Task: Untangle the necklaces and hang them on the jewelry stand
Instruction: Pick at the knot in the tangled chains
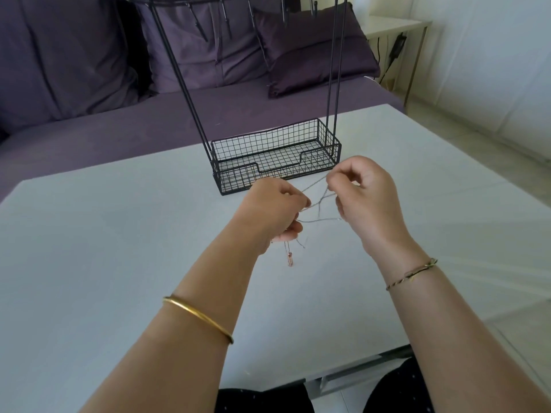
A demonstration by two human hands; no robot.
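Nearest the lens, a plain gold bangle (196, 317) circles my left forearm and a thin braided bracelet (411, 274) my right wrist. My left hand (274, 213) curls round a tangle of thin silver chain necklaces (316, 204), and my right hand (366, 198), just beside it, pinches the same strands, which stretch between the two above the white table (119, 248). A small rose-gold pendant (289, 259) dangles below my left hand. Just beyond stands the black wire jewelry stand (268, 144), with a purple sofa (74, 70) behind it.

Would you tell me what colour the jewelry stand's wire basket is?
The wire basket is black, clearest in the head view.
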